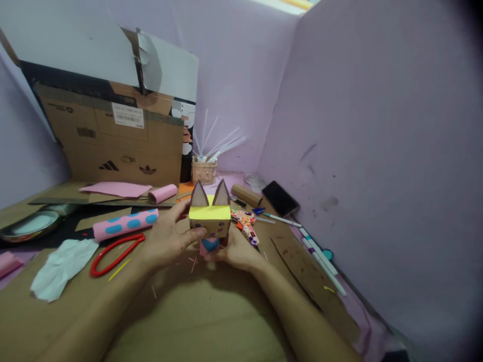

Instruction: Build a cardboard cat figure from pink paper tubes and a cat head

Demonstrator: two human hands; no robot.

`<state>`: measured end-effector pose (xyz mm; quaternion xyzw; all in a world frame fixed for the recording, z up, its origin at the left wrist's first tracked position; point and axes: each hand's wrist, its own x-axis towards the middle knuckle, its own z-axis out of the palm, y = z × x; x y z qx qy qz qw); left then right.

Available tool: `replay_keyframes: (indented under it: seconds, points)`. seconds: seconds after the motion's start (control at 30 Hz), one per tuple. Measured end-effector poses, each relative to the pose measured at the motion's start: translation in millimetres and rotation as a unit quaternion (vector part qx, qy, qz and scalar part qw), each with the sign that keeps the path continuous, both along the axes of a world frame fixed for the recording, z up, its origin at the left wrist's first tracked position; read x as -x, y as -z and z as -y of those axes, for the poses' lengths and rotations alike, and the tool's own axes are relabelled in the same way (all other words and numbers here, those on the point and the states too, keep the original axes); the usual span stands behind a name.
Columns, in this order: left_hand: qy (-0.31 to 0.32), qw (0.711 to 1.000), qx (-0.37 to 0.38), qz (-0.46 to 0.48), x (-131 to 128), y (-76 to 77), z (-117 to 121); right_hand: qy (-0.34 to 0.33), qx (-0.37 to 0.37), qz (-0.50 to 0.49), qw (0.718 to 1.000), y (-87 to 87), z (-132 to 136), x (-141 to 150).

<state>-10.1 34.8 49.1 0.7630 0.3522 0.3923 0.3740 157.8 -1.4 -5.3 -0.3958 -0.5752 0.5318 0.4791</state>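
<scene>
A cardboard cat figure (pixel 210 221) stands upright between my hands over the middle of the table. Its box head has a yellow top, two pointed ears and a drawn face, and a pink body with a blue patch shows below. My left hand (pixel 174 240) grips the head from the left, its thumb across the front. Lower on the right, my right hand (pixel 238 250) is closed around the body, with some of its fingers hidden behind the figure. Just beyond the right hand lies patterned colourful paper (pixel 245 221).
A large cardboard box (pixel 124 146) stands at the back left. To the left lie a spotted pink tube (pixel 124 224), red-handled scissors (pixel 113 255) and crumpled tissue (pixel 60 269). On the right are a phone (pixel 281 197), markers (pixel 320 259) and a cardboard sheet (pixel 317 276) beside the wall.
</scene>
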Motion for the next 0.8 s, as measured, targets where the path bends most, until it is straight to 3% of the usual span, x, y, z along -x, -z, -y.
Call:
replay_keyframes:
  seconds: [0.27, 0.8]
  points:
    - [-0.013, 0.997, -0.04, -0.061, -1, -10.6, 0, 0.013, 0.025, 0.018, 0.999, 4.5, -3, 5]
    - [-0.006, 0.994, -0.061, -0.09, -4, -21.0, 4, 0.008, 0.011, 0.028, 1.0, 8.1, -2, 6]
